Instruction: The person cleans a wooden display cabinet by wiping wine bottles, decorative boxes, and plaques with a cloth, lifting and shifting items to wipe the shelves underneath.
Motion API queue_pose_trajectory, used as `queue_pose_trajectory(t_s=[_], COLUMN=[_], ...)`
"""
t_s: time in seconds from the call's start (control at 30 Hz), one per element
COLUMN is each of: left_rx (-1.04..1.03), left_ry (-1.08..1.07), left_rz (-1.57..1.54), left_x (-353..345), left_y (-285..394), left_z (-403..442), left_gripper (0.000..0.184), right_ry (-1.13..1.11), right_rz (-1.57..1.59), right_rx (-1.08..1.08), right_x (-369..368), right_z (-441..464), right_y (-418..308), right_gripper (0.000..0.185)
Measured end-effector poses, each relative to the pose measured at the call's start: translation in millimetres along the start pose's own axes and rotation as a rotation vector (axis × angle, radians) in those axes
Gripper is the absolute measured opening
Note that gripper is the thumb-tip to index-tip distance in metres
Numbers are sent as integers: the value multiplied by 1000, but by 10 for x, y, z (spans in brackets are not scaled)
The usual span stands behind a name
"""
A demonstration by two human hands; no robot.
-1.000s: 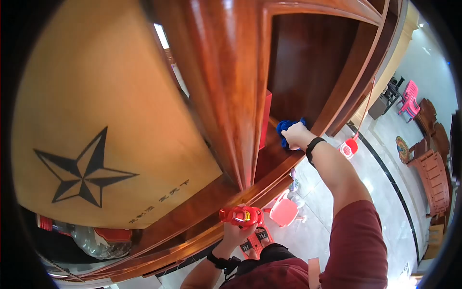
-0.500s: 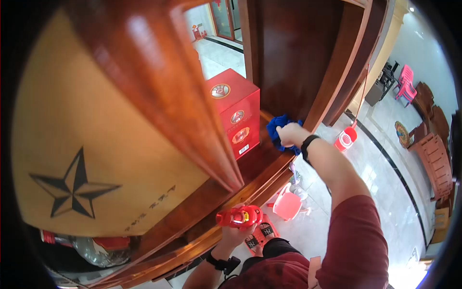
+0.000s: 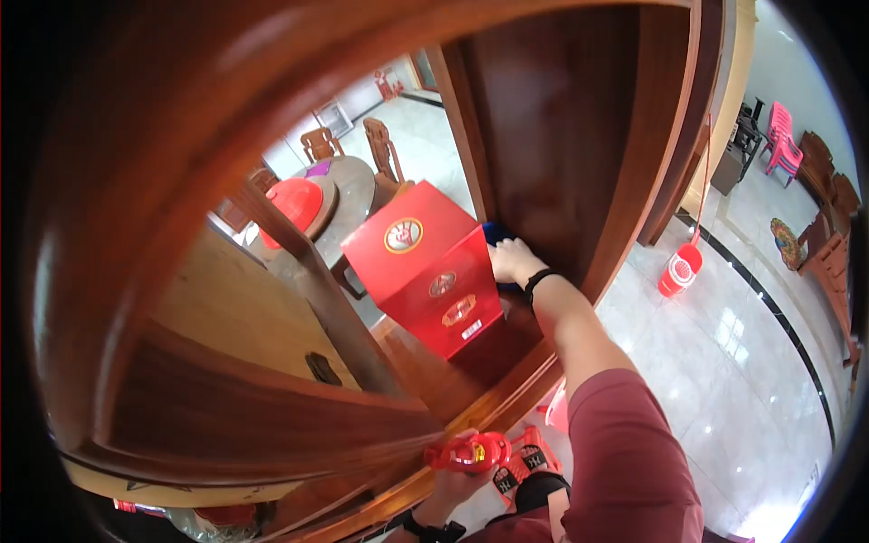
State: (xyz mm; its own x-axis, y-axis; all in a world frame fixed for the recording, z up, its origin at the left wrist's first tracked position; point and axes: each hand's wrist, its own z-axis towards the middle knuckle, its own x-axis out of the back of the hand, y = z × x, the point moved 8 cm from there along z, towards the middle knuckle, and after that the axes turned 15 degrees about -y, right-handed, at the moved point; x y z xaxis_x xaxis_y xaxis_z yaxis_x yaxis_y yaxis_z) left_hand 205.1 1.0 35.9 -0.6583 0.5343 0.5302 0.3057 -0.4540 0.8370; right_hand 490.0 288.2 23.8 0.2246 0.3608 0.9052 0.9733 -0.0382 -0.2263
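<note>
While facing into the big wooden cabinet [image 3: 561, 127], has its frame curving around the red box [image 3: 421, 271], with a dark upright panel just behind and right of that box. Takes in pale tiled floor [image 3: 724, 362] well to the right of the red box. Looks through the cabinet opening to a round table [image 3: 355, 185], beyond and left of the red box, with a large red cover [image 3: 294, 206] on top and carved wooden chairs [image 3: 382, 149] nearby. Shows a stack of pink chairs [image 3: 780, 136] far off to the right of the red box, and, less far that way, a red bucket [image 3: 679, 270] on the floor.

Reaches with the right hand [image 3: 514, 261] to the right side of the red box, fingers bent and mostly closed over a bunched blue cloth [image 3: 496, 233], partly hidden behind the box's edge. Cannot tell of any touch between knuckles and box.

Holds a red bottle [image 3: 471, 452] in the left hand [image 3: 457, 489], below the red box and nearer the body, well apart from it. Keeps the bottle lying over the palm side, fingers apparently curled around it but largely hidden underneath; cannot tell their exact spread.
</note>
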Motion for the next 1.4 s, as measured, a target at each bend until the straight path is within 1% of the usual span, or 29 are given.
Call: queue_pose_trajectory(t_s=[0.03, 0.07, 0.17, 0.23, 0.27, 0.33, 0.37, 0.47, 0.53, 0.57, 0.6, 0.7, 0.73, 0.8, 0.83, 0.87, 0.9, 0.93, 0.97, 1.0, 1.03, 1.07, 1.13, 1.17, 1.2, 1.23, 1.27, 1.33, 1.4], left_rx=[0, 14, -56, -68, -68, -73, -51, -31, -53, -41, -29, -13, -18, -68, -141, -148, -232, -306, -258, -225, -277, -327, -193, -194, -195, -244, -214, -80, -50], left_ry=[-35, -40, 12, -123, -122, 145, 111, 108, 74, 46, 17, 38, 34, 115, 117, 121, 118, 113, 167, 171, 136, 106, 5, 129, 258, 303, 361, 347, 385], left_rz=[-115, -127, -33, 13, 7, -152, -188, -141, -178, -170, -163, -241, -244, -366, -178, -180, 53, 289, -17, -18, 120, 257, -108, -110, -109, 19, 70, 46, -8], left_x=[-20, -21, 116, 33, -2, 150, 145, 172, 207, 192, 167, 136, 107, 112, 144, 168, 223, 214, 162, 131, 82, 28, -109, -134, -136, -120, -193, -211, -260], left_y=[-31, -20, 193, 113, 116, 123, 127, 104, 228, 237, 242, 272, 288, 295, 388, 398, 650, 845, 680, 699, 751, 810, 810, 786, 759, 938, 745, 632, 431], left_z=[56, 76, 154, 161, 138, 68, 59, -26, -31, -54, -68, -120, -94, -37, 24, 104, 254, 365, 505, 670, 860, 1066, 1542, 1747, 1943, 2105, 2333, 2692, 2960], left_gripper=[61, 61, 58, 64, 64, 73, 79, 79, 77, 77, 76, 75, 75, 73, 69, 69, 67, 65, 61, 59, 58, 56, 59, 60, 61, 65, 65, 61, 57], right_ry=[23, -23, -170, -166, -147, -178, -205, -215, -60, -126, -166, 85, 124, 99, 99, 140, 179, 177, 137, 99, 119, 242, 434, 434, 618, 802, 829, 935, 999], right_rz=[-52, -93, -254, -267, -282, -362, -420, -523, -678, -672, -657, -718, -662, -555, -558, -442, -329, -335, -109, 114, 271, 475, 734, 721, 731, 739, 920, 1085, 1227], right_rx=[13, -30, -42, -64, -83, -44, -31, -16, 110, 88, 95, 313, 333, 268, 265, 233, 204, 210, 115, 17, -16, -34, 72, 84, 18, -47, -33, 221, 316], right_x=[30, 25, -71, -78, -54, -66, -139, -198, -189, -290, -355, -564, -595, -659, -694, -645, -607, -647, -688, -751, -839, -886, -926, -882, -715, -544, -389, -190, -79], right_z=[-64, -112, -338, -607, -721, -971, -1046, -1270, -1486, -1504, -1564, -1726, -1822, -1959, -2037, -2113, -2172, -2235, -2283, -2341, -2363, -2403, -2380, -2368, -2459, -2594, -2734, -2931, -3296], right_y=[-7, 46, 106, 106, 117, 90, 134, 182, 44, 76, 78, 45, 7, 96, 123, 207, 291, 290, 418, 562, 699, 813, 921, 935, 1026, 1101, 1120, 1202, 1257], right_gripper=[64, 65, 60, 64, 68, 77, 79, 83, 77, 72, 56, 22, 13, 16, 16, 21, 28, 28, 34, 41, 47, 48, 51, 51, 51, 52, 51, 53, 59])
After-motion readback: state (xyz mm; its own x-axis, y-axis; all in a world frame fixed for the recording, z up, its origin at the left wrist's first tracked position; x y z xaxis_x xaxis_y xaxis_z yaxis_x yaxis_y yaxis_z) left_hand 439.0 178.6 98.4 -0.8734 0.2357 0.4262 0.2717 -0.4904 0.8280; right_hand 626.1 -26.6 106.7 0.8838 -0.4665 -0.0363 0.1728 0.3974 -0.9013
